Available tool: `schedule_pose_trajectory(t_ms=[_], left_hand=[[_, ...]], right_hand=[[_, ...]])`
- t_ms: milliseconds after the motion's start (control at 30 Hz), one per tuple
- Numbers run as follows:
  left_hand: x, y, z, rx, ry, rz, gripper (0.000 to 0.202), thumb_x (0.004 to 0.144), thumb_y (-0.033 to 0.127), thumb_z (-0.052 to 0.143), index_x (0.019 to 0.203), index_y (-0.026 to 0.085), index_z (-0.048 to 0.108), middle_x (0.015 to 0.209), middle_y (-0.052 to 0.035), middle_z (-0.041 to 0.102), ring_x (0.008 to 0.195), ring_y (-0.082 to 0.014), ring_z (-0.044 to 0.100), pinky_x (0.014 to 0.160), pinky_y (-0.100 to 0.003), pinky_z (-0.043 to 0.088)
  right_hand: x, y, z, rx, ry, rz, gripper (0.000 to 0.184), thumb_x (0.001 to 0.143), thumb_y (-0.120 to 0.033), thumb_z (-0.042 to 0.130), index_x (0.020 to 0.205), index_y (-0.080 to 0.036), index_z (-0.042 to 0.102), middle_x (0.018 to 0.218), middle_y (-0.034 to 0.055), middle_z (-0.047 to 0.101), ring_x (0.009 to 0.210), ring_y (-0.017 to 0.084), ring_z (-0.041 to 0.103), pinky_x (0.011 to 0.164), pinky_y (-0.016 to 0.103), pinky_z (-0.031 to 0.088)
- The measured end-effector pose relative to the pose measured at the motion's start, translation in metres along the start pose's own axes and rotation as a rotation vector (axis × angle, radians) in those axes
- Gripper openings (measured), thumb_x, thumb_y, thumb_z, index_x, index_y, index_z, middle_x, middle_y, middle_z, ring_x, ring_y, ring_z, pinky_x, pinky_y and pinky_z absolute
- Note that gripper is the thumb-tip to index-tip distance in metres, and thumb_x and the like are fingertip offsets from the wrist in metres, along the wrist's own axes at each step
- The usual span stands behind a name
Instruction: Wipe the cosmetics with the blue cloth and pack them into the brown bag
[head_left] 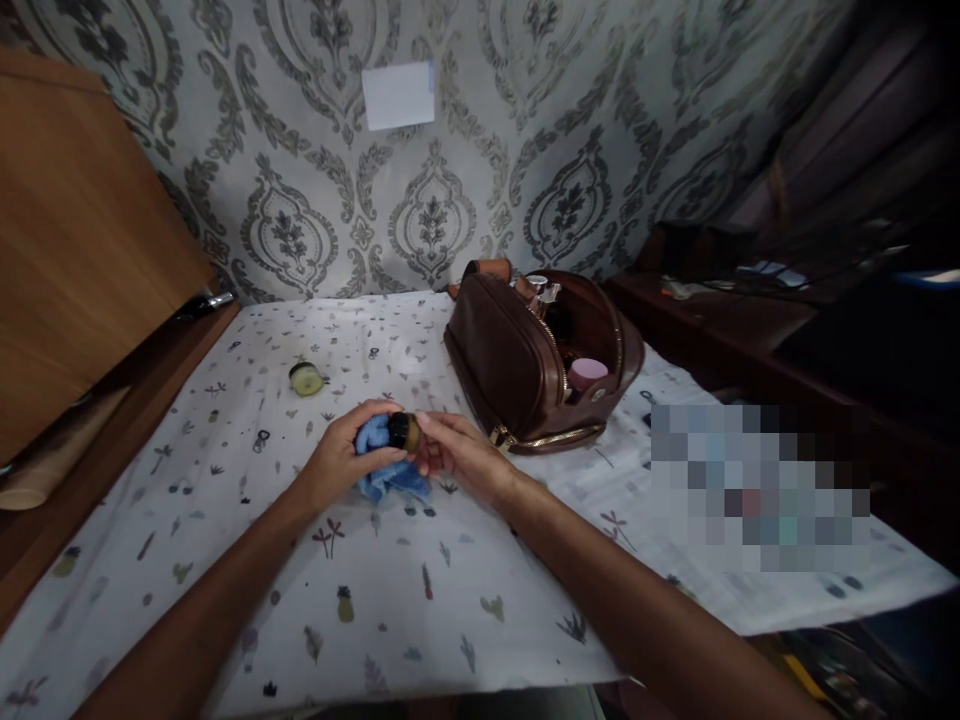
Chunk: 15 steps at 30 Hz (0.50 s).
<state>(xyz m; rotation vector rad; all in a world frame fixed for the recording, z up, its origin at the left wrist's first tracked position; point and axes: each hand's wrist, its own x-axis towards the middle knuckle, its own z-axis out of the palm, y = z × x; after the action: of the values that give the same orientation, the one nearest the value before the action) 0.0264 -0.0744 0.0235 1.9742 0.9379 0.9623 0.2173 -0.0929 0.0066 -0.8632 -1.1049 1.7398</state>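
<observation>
Between my two hands, over the middle of the table, is a small jar (403, 432) with a black lid and a yellowish body. My left hand (337, 458) is closed round a blue cloth (395, 483), pressing it against the lid end of the jar. The fingers of my right hand (472, 455) grip the jar's other end. Part of the cloth hangs below the jar towards the tabletop. Beyond my left hand, a second small jar (307, 379) with pale green contents lies tipped on the patterned cloth.
A brown leather bag (506, 350) stands unzipped behind my right hand, with a pink-lidded container (588, 374) and other items inside. A wooden cabinet (82, 230) bounds the left side. The white printed tablecloth (420, 620) reaches the wallpapered wall. A blurred-out patch (757, 490) covers the right side.
</observation>
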Motion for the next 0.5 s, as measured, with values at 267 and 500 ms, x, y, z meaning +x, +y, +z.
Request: schedule_pose_trajectory(t_ms=[267,500], left_hand=[[-0.0005,-0.0030,0.0011,0.003,0.035,-0.113,0.041,0.080,0.044,0.069,0.111,0.020,0.061,0.100,-0.0033,0.068,0.091,-0.0205,0.063,0.079,-0.029,0.050],[0.0012,-0.0030,0.0002,0.041,0.001,0.064,0.038,0.079,0.040,0.070,0.111,0.022,0.065,0.111,-0.0069,0.068,0.102,-0.0233,0.062,0.094,-0.037,0.048]], right_hand=[[0.0025,0.0056,0.0027,0.034,0.046,-0.108,0.050,0.062,-0.048,0.086,0.095,-0.018,0.063,0.066,-0.0038,0.064,0.059,0.011,0.061,0.055,0.022,0.046],[0.0020,0.0041,0.0014,0.069,0.004,0.084,0.050,0.073,-0.064,0.071,0.072,-0.014,0.061,0.060,0.0011,0.064,0.044,0.008,0.052,0.040,0.020,0.033]])
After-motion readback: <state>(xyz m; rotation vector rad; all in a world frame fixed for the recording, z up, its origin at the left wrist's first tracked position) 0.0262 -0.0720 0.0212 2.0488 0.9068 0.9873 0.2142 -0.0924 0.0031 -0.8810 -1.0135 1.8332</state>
